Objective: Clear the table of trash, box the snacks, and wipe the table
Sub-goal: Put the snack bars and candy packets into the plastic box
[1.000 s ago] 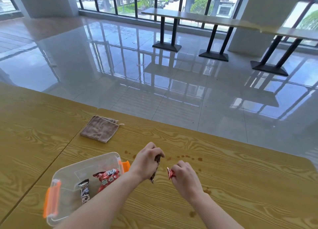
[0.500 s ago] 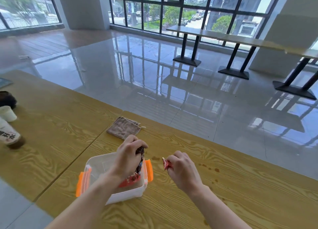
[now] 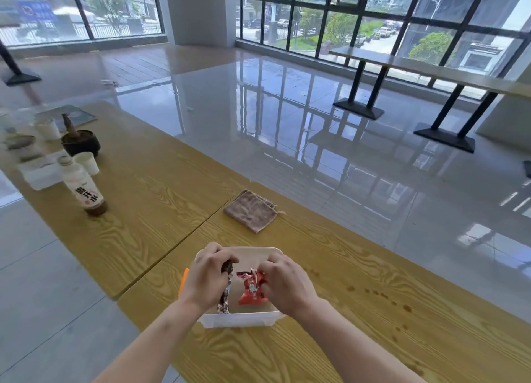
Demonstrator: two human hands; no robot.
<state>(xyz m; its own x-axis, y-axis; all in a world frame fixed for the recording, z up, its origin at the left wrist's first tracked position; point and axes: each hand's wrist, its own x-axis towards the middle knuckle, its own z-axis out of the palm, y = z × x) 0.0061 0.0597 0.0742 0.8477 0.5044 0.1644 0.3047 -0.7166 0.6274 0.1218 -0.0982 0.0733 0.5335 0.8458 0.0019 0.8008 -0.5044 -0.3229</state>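
Note:
A clear plastic box (image 3: pixel 241 319) with orange latches sits on the wooden table (image 3: pixel 359 310) right in front of me. Both hands are over its opening. My left hand (image 3: pixel 205 279) grips a dark snack packet (image 3: pixel 225 292) that hangs down into the box. My right hand (image 3: pixel 283 282) pinches a small red snack packet (image 3: pixel 253 289) just inside the box. Further red wrappers lie on the box floor under it. A folded brown cloth (image 3: pixel 250 210) lies on the table beyond the box.
Brown spill spots (image 3: pixel 382 296) dot the table to the right of the box. At far left stand a drink bottle (image 3: pixel 83 188), paper cups (image 3: pixel 87 162), a dark bowl (image 3: pixel 80 144) and other items. Shiny floor and black-legged tables lie beyond.
Both hands moved left from the open tabletop to over the box, carrying their packets. The view swung left, bringing the bottle and cups into sight.

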